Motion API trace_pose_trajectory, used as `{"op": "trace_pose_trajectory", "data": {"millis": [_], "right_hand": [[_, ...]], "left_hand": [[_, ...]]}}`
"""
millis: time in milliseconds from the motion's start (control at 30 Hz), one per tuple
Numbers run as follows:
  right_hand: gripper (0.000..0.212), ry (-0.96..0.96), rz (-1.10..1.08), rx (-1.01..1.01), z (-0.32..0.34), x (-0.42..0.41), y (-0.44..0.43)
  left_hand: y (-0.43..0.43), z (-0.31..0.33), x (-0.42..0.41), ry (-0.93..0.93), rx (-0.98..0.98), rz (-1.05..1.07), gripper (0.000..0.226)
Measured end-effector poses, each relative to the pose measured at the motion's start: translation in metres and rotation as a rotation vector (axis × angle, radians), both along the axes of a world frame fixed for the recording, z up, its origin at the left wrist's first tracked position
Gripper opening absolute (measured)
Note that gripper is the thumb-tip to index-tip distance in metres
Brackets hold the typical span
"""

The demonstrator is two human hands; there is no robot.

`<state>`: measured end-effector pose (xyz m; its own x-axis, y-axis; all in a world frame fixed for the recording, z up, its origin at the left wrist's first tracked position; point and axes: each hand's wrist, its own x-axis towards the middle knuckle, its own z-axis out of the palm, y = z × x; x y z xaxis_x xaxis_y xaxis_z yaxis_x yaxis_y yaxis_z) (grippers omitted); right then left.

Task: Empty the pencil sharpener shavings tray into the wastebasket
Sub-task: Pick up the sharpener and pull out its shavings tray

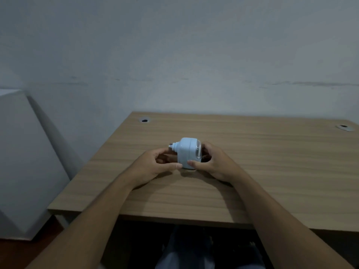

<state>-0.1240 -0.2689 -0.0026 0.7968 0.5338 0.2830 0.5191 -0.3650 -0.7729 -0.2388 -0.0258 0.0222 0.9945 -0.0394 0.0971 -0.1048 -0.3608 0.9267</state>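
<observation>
Both hands on the pencil sharpener [186, 152], which sits mid-desk [272, 171], base touching the wood. Left hand [155, 166]: fingers curled partway, thumb tip pressed on the sharpener's near lower edge, other fingers reaching behind its left side near the stubby nozzle. Right hand [215, 164]: cupped around the right end, thumb on the near lower corner, fingers wrapped behind the clear shavings tray [198, 152]. Tray is seated in the white body. Both grips closed on the unit, thumbs nearly meeting. No readable brand, label or text on it. Two cable grommets [144, 120] at the desk's far corners.
</observation>
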Motion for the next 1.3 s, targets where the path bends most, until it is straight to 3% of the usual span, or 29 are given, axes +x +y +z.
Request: {"op": "trace_pose_trajectory", "data": {"millis": [200, 400, 633, 1000, 1200, 1300], "right_hand": [[0.055, 0.044, 0.068, -0.009, -0.002, 0.001, 0.000], [0.057, 0.026, 0.081, -0.030, 0.000, 0.001, 0.000], [0.051, 0.024, 0.053, -0.029, -0.001, 0.000, -0.003], [0.048, 0.054, -0.011, -0.026, 0.003, -0.024, -0.007], [0.068, 0.065, -0.007, 0.049, 0.009, -0.047, -0.008], [0.054, 0.116, -0.056, 0.111, 0.012, -0.063, -0.011]], "left_hand": [[0.006, -0.005, 0.005, 0.022, 0.116, 0.019, 0.044], [0.014, -0.006, 0.011, 0.029, 0.098, 0.004, 0.039], [0.028, -0.011, 0.010, 0.076, -0.060, 0.007, 0.044], [0.060, -0.020, -0.028, 0.107, -0.043, 0.100, 0.043], [0.069, -0.025, -0.048, 0.086, -0.056, 0.132, 0.044], [0.071, -0.023, -0.062, 0.088, -0.048, 0.144, 0.044]]}}
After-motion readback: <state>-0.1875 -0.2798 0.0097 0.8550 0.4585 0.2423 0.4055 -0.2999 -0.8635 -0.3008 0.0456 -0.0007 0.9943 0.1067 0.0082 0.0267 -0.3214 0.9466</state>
